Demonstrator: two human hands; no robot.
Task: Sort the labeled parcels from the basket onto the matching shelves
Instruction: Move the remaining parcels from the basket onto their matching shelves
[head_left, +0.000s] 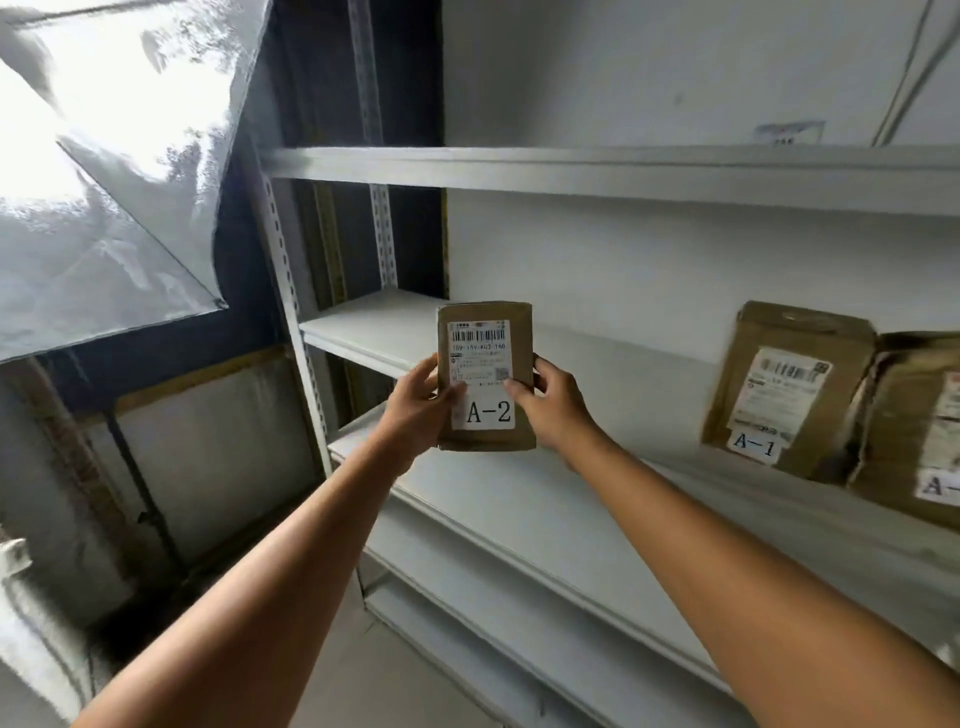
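Note:
A small brown parcel (522, 332) with a white shipping label and an "A-2" sticker is held upright in front of the grey metal shelving. My left hand (415, 405) grips its left edge, thumb on the label. My right hand (553, 402) grips its right edge, thumb on the label. Behind the parcel lies a bare shelf board (374, 325). On the shelf to the right a brown parcel marked "A-1" (789, 389) leans against the back wall. Beside it, cut off by the frame edge, stands another brown parcel (919, 426). No basket is in view.
The rack has an upper shelf (597, 171) carrying a small blurred tag (789, 132), and lower shelves (519, 525) below my arms. A perforated upright (291, 291) marks the rack's left end. A sheet of clear plastic (104, 182) hangs at the upper left.

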